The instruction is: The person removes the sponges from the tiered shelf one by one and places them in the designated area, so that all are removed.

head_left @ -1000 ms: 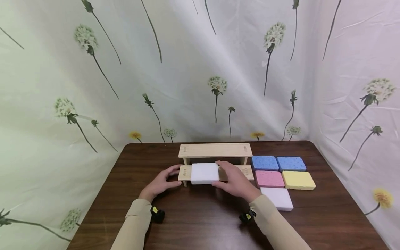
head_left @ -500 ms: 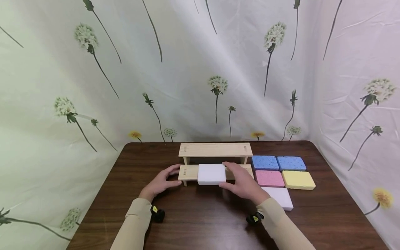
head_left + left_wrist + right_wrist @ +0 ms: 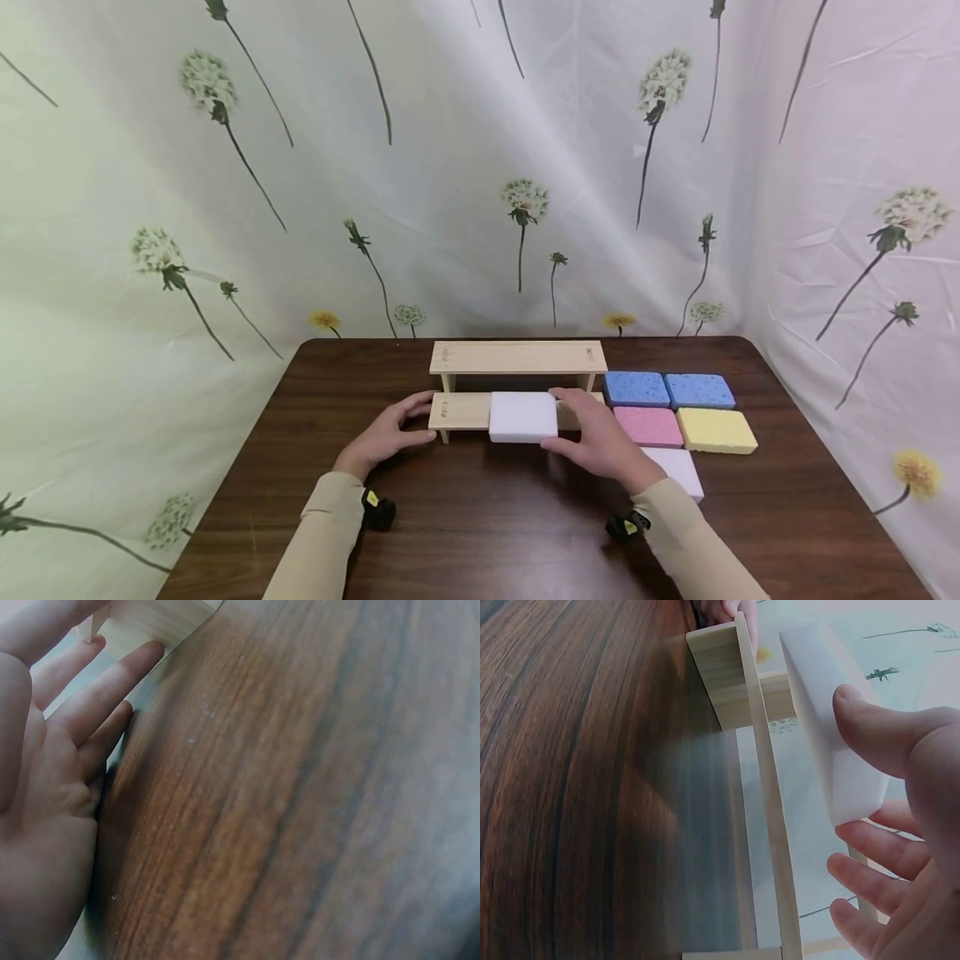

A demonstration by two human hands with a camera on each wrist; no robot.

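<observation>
The right hand (image 3: 600,433) grips the white sponge (image 3: 522,416) at its right end, thumb on the near edge and fingers curled around the far side. The sponge sits on the lower step of a small wooden two-tier shelf (image 3: 517,357), about midway along it and overhanging the front edge a little. In the right wrist view the thumb (image 3: 889,735) presses flat against the sponge's side while the other fingers wrap beneath it.

The left hand (image 3: 386,435) rests at the left end of the lower step, fingers relaxed and nearly straight, fingertips touching the wood and the heel of the hand on the bench (image 3: 480,533). It holds nothing; the left wrist view shows the palm open with the fingers (image 3: 112,690) reaching to the shelf's corner.

Just right of the shelf, sponges lie flat on the dark wooden bench in rows: two blue sponges (image 3: 667,389) at the back, a pink sponge (image 3: 647,426) and a yellow sponge (image 3: 716,430) in front of them, and a second white sponge (image 3: 678,471) nearest, partly hidden by the right wrist. A pale curtain printed with dandelions (image 3: 525,167) hangs behind and around the bench.
</observation>
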